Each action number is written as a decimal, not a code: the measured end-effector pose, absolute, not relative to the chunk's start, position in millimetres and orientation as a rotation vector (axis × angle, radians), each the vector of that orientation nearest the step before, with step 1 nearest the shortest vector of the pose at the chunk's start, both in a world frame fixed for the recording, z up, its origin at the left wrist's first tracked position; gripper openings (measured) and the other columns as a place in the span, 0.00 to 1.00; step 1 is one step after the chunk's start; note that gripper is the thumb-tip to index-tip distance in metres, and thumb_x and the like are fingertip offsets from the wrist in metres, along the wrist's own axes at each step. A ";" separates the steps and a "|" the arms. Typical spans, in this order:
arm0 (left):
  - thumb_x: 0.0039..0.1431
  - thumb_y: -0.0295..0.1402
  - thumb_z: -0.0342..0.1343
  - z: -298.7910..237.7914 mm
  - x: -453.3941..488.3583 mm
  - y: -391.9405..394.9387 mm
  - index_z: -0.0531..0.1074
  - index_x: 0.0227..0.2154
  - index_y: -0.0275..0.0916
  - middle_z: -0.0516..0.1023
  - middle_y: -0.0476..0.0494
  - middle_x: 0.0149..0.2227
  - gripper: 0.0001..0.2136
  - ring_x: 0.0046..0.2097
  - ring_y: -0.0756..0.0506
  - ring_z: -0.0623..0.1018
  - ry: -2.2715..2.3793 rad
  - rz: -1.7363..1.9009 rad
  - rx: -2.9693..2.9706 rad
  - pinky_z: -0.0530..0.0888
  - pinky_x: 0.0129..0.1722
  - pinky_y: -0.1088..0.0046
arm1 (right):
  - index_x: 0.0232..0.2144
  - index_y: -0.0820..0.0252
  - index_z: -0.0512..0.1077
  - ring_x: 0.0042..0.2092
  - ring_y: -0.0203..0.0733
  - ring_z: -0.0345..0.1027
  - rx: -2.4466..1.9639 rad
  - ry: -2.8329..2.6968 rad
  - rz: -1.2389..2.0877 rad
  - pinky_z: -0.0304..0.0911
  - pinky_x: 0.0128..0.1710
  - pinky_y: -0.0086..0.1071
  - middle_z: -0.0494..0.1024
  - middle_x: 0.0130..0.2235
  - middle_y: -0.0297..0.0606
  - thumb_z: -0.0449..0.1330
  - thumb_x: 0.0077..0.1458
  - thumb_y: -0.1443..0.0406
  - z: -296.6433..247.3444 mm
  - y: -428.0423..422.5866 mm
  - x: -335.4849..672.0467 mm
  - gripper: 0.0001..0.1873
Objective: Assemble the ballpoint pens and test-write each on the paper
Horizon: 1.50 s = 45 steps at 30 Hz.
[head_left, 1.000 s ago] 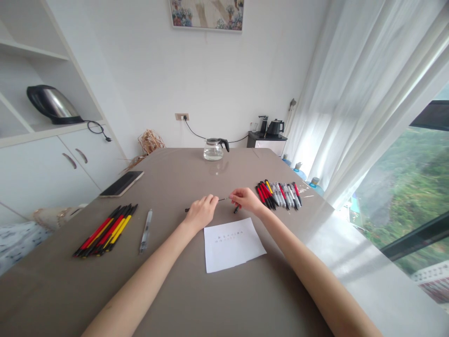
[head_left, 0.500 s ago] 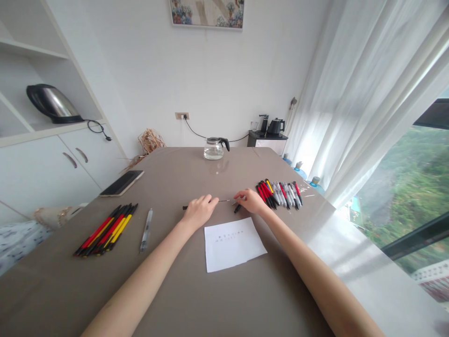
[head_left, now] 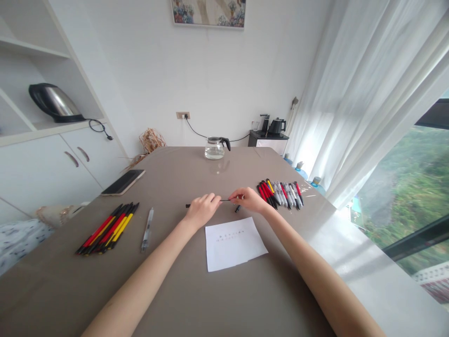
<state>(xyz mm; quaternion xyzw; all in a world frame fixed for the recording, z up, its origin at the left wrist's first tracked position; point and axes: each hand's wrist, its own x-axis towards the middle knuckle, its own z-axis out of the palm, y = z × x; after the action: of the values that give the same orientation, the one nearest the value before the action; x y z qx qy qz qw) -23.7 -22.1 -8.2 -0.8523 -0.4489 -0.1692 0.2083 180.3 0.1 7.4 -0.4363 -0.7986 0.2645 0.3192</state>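
Note:
My left hand [head_left: 204, 208] is closed around a pen, whose black end [head_left: 188, 206] sticks out to the left. From its fingertips on the right a thin dark pen refill [head_left: 225, 200] extends toward my other hand. My right hand [head_left: 247, 199] pinches the far end of this refill between thumb and fingers; any small part there is hidden. Below the right fingers a small dark pen piece [head_left: 237, 208] shows, partly covered by the hand. A white sheet of paper [head_left: 235, 245] with handwriting lies just in front of both hands.
On the left lie a pile of red, yellow and black pens [head_left: 108, 229] and a single clear pen [head_left: 148, 230]. Mixed pens [head_left: 280, 194] lie in a row at right. A phone [head_left: 123, 182] rests near the left edge; a glass pot [head_left: 214, 149] of water stands at the back.
My right hand has moved slightly left, bringing its fingertips onto the refill's end, which stood apart from them before. My left hand keeps its hold in nearly the same place.

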 end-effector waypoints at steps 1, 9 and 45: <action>0.60 0.36 0.34 -7.8 -24.1 -22.0 0.65 0.36 0.40 0.68 0.45 0.30 0.15 0.34 0.48 0.70 -1.277 -0.487 -2.364 0.62 0.28 0.74 | 0.30 0.60 0.74 0.29 0.33 0.62 -1.141 -2.060 0.700 0.56 0.31 0.27 0.74 0.29 0.36 0.56 0.45 0.63 7.8 1.1 183.8 0.11; 0.58 0.31 0.36 -7.4 -33.9 -17.7 0.63 0.38 0.38 0.69 0.43 0.36 0.12 0.38 0.46 0.69 -1.556 -0.694 -2.269 0.64 0.33 0.71 | 0.41 0.63 0.68 0.29 0.33 0.62 -1.121 -1.511 0.835 0.56 0.27 0.26 0.72 0.30 0.38 0.56 0.43 0.59 12.5 3.9 208.8 0.21; 0.56 0.22 0.41 -4.2 -26.2 -22.0 0.69 0.31 0.40 0.72 0.46 0.36 0.12 0.45 0.49 0.67 -0.870 -0.501 -2.413 0.52 0.54 0.58 | 0.33 0.56 0.72 0.35 0.36 0.64 -1.678 -1.874 0.201 0.56 0.35 0.27 0.72 0.36 0.38 0.50 0.49 0.65 -23.1 7.9 187.8 0.11</action>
<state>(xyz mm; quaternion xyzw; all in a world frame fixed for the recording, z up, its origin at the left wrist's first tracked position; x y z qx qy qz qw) -26.2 -22.0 -4.2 -0.8912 -0.3214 -0.1852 0.2611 187.8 7.9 -23.1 -0.6334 -0.7074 0.0757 0.3043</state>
